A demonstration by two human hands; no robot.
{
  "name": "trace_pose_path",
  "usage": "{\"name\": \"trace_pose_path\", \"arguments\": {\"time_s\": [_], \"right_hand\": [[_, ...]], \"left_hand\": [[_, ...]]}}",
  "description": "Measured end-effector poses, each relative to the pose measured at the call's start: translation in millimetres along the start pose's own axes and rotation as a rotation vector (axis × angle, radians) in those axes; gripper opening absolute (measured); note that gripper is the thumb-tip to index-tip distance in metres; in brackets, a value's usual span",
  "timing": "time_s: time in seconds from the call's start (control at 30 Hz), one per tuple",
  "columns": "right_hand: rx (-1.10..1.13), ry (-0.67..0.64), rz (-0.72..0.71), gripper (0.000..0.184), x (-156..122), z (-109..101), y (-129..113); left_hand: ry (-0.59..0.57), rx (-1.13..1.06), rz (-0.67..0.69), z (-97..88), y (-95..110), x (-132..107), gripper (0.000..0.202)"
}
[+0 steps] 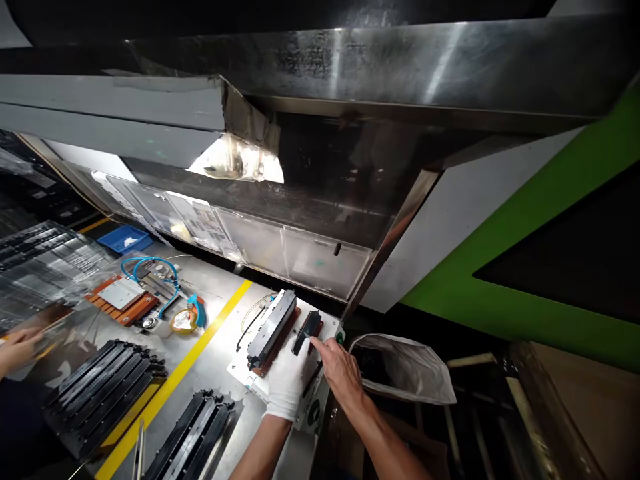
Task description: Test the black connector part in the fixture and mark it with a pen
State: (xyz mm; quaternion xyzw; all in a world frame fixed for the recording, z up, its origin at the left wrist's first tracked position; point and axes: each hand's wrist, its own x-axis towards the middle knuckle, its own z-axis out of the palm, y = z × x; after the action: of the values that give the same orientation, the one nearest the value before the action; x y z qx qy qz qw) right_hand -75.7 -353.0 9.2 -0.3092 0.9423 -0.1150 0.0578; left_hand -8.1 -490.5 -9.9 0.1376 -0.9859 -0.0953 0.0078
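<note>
At the far left edge of the worktop, another person's hand beside stacked clear plastic trays. Behind those, a blue bin. Further right, an orange fixture plate with blue tubing looped over it and an orange tape roll just beside. Along the near edge, two batches of long black parts and, parted by a yellow stripe running diagonally across the steel.

Near the right edge, a white base plate carrying a long black block on a reddish fixture, and a smaller black part just to its right. Gloved left hand lying flat on the base plate, fingers loose, gripping nothing, touching the near end of the fixture. Bare right hand with the index fingertip pressed to the small black part's near end, remaining fingers curled, nothing held.

Past the right edge, an open grey bag. Overhead, a low steel hood with clear panels crowding the back of the worktop.
</note>
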Motion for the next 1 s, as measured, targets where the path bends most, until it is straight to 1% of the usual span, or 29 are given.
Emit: {"name": "trace_pose_path", "arguments": {"time_s": [0.1,0.23,0.33,0.5,0.73,0.87,1.0], "right_hand": [[-0.008,-0.008,-0.002,0.050,3,-1,-1],[0.002,-0.010,-0.006,0.049,7,-4,-2],[-0.019,-0.010,-0.009,0.048,9,-6,-3],[-0.052,-0.009,-0.004,0.047,12,-9,-4],[-0.045,-0.003,0.011,0.048,15,-7,-3],[-0.053,0.018,0.025,0.047,15,-4,-6],[-0.035,0.030,0.051,0.048,19,-6,-8]], "left_hand": [[-0.007,0.041,0.004,1.0,1,1,0.058],[-0.001,0.017,-0.025,4.8,0,3,0.056],[-0.029,0.022,-0.033,5.7,-1,4,0.058],[-0.067,0.035,-0.032,2.0,-1,7,0.057],[-0.137,0.004,-0.087,-4.1,1,9,0.055],[-0.124,-0.019,-0.074,-0.7,0,9,0.058],[-0.096,-0.075,-0.081,-1.9,1,15,0.057]]}}
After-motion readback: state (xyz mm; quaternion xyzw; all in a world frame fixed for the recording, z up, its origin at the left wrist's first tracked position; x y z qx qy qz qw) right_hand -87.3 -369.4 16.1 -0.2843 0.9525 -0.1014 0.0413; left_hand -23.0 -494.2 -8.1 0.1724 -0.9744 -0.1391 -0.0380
